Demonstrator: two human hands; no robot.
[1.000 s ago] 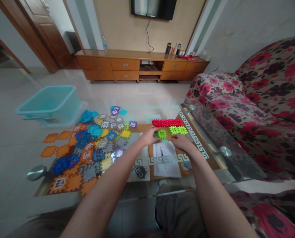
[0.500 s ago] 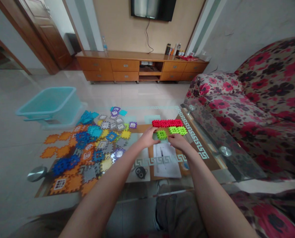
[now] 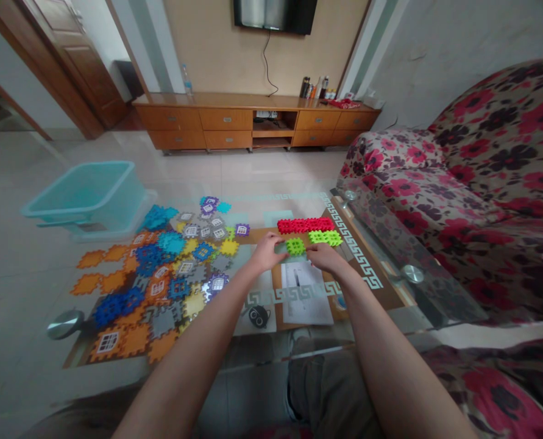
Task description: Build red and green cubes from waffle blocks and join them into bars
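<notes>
A small bright green interlocking block [image 3: 295, 246] lies on the glass table between my two hands. My left hand [image 3: 267, 252] is just left of it, thumb and fingers apart in a C shape, the fingertips close to its edge. Near its right side, my right hand [image 3: 325, 256] has its fingers curled together; whether anything is in them is hidden. Behind my right hand sits a longer row of green blocks [image 3: 325, 238]. Beyond that lies a red row of joined blocks [image 3: 305, 225].
Many loose puzzle-edged plastic tiles [image 3: 161, 274] cover the table's left part. A turquoise tub [image 3: 88, 195] stands at the far left. White papers [image 3: 305, 305] and a black round-eyed item [image 3: 259, 316] lie nearer me. A flowered sofa [image 3: 417, 183] is at the right.
My left hand has drawn back slightly leftward from the small green block, which now shows more of its left edge. My right hand stays close to the block. The view has shifted a little.
</notes>
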